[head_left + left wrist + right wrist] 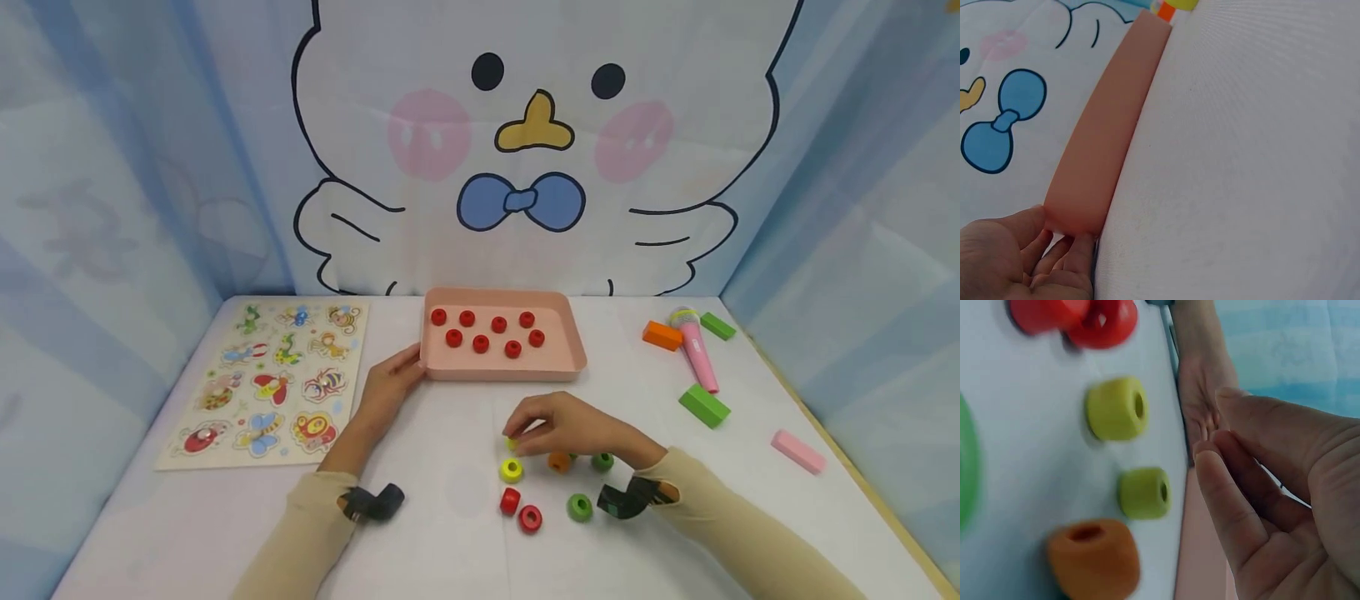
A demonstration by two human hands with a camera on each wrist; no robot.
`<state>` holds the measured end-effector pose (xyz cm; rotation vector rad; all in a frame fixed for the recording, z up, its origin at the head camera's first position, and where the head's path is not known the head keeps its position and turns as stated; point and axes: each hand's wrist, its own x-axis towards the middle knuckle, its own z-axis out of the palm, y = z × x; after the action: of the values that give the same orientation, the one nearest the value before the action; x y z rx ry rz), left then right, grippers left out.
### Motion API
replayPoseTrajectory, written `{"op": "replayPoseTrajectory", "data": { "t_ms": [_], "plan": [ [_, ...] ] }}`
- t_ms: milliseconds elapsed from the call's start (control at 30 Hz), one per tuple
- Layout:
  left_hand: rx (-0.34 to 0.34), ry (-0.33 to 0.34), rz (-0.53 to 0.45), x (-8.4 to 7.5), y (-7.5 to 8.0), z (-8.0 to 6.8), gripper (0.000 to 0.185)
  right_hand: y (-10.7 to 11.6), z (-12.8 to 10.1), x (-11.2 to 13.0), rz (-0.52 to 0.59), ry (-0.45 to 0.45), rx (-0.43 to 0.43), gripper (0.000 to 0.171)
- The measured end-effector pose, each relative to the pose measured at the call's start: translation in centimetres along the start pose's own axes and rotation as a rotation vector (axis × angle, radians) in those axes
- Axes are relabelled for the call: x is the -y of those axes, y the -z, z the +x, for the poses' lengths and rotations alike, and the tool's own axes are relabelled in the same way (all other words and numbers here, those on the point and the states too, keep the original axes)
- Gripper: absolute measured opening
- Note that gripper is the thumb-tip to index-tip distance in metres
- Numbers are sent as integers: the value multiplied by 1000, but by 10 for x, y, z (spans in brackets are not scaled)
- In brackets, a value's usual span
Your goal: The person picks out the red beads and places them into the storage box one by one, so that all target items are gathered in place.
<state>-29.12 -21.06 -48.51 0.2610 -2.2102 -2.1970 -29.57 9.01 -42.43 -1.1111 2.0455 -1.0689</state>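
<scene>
The small yellow-green bead you are reaching for lies on the white table, just below the fingertips of your right hand. From the head view your fingers cover most of it, so only a sliver shows. The right wrist view shows it whole, lying on its side with its hole facing your hand. Your fingers are bunched and curled beside it, with a gap between them and the bead; they hold nothing.

Around it lie a bigger yellow bead, an orange bead partly under your hand, two red beads, and two green beads, one half hidden behind your wrist.

Your left hand rests straight-fingered against the near left corner of the pink tray; the left wrist view cuts off most of the tray and shows only its wall. Eight red beads lie inside the tray.
</scene>
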Motion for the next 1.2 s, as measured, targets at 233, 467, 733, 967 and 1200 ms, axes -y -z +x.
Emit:
{"op": "replayPoseTrajectory", "data": {
  "t_ms": [233, 467, 733, 967, 1200],
  "plan": [
    [6, 1, -36, -2, 0, 0, 48, -23, -20, 2, 55, 32, 99, 22],
    [5, -1, -70, -3, 0, 2, 47, -35, -19, 7, -6, 60, 107, 20],
    [-2, -33, -79, -4, -2, -1, 47, -40, -17, 13, -150, 39, 122, 19],
    [5, -18, -82, -4, -1, 0, 47, -41, -16, 14, -186, 36, 127, 16],
    [22, 18, -88, -3, -1, 1, 47, -31, -14, 6, -104, 37, 94, 18]
  ]
}}
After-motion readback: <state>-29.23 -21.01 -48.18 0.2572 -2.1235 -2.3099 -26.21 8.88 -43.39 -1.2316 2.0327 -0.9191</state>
